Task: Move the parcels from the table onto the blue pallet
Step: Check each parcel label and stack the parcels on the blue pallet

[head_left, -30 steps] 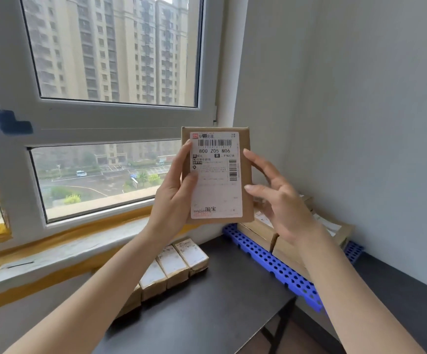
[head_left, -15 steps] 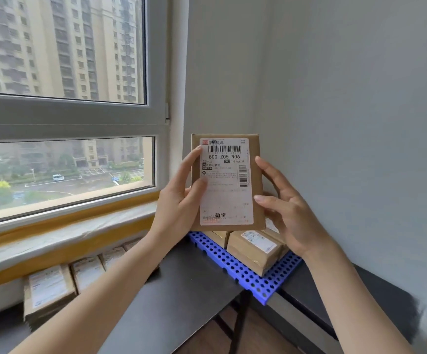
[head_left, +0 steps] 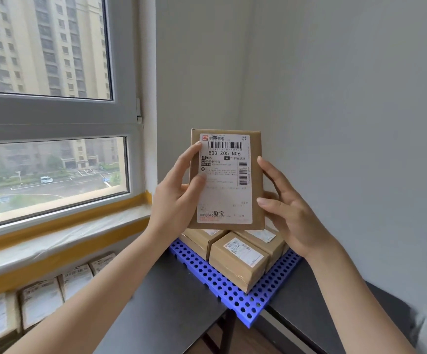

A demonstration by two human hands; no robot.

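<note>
A flat brown parcel (head_left: pixel 226 178) with a white shipping label stands upright in the air, label facing me. My left hand (head_left: pixel 175 198) grips its left edge, thumb across the label. My right hand (head_left: pixel 289 208) holds the right edge with the fingers spread along it. Directly below and behind lies the blue perforated pallet (head_left: pixel 222 284), carrying several brown boxes, the nearest box (head_left: pixel 238 259) at its front. More labelled parcels (head_left: pixel 41 297) stand in a row on the dark table (head_left: pixel 169 310) at lower left.
A window with a taped sill (head_left: pixel 62 241) runs along the left. Grey walls meet in the corner behind the pallet. A second dark table (head_left: pixel 309 302) supports the pallet's right side, with a gap showing the floor between them.
The view has swung right, bringing the pallet and its boxes under the held parcel. My right hand has closed in onto the parcel's right edge. The table parcels slid to the lower left.
</note>
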